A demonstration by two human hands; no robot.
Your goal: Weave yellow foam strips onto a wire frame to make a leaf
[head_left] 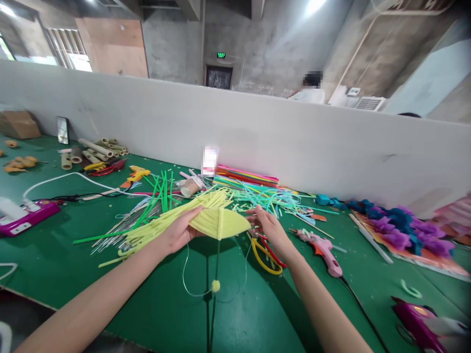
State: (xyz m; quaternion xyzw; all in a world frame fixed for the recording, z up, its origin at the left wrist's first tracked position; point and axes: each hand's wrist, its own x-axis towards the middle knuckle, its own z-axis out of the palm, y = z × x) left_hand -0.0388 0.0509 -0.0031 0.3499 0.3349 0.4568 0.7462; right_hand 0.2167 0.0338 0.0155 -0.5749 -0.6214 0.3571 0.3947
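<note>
A white partition (154, 117) backs our green table (257, 314), 2 glue guns (324, 252) on it; left hand (181, 230) clamps a yellow leaf shape (233, 224), right hand (268, 224) we can't tell.

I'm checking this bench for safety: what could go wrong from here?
Two possible risks:
1. The pink glue gun lies close beside the right hand, nozzle toward it. If hot, which I cannot tell, it might burn the skin.
2. A thin pale strand hangs in a loose loop under the yellow piece held in the left hand; it might snag.
</note>
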